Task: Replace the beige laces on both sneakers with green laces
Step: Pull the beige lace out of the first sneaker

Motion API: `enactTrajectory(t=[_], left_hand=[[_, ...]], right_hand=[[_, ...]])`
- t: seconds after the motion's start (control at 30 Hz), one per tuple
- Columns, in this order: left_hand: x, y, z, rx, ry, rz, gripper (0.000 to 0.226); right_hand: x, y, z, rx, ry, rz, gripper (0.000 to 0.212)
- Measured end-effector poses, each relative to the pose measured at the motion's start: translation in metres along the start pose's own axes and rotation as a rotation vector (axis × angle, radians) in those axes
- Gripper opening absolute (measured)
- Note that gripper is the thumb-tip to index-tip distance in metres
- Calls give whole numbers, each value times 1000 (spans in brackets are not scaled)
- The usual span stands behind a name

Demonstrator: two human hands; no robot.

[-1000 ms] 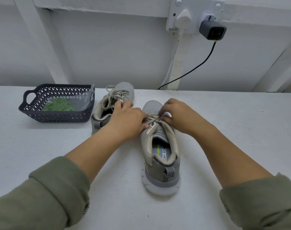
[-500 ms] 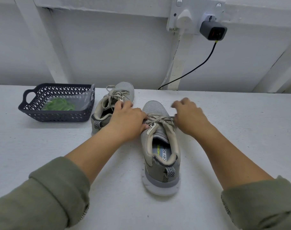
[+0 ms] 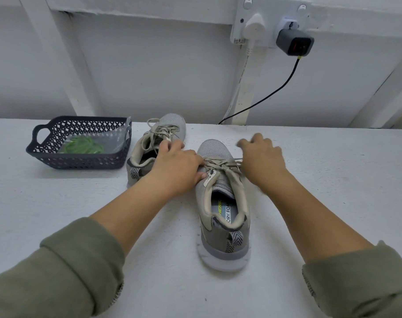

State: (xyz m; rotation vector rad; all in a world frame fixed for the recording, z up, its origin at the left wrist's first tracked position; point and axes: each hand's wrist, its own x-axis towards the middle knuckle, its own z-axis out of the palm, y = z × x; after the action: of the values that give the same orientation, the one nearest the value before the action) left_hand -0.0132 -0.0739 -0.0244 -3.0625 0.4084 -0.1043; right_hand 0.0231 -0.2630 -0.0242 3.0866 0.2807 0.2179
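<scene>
Unlacing in hand. Left grip point(image 3: 177, 166) holds the near sneaker point(image 3: 226, 247) on the surface point(image 3: 333, 180); right grip point(image 3: 262, 159), blurred, meets the beige lace point(image 3: 220, 165), closure indeterminate. Next, probably: draw it from the eyelets; green laces point(image 3: 83, 145) lie in the basket point(image 3: 80, 161).

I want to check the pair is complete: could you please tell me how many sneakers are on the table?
2. The near sneaker sits mid-table between the left hand and right hand; the far sneaker lies beyond the left hand, beside the basket. No sign of hidden ones.
</scene>
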Motion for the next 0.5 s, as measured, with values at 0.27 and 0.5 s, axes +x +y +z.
enactTrajectory(t=[0.27,0.5], left_hand=[[0,0,-1,7,-17,-6,42],[1,0,-3,24,-8,13,40]], right_hand=[[5,-7,-2,210,-31,-258,18],[0,6,-3,67,-106,103,31]])
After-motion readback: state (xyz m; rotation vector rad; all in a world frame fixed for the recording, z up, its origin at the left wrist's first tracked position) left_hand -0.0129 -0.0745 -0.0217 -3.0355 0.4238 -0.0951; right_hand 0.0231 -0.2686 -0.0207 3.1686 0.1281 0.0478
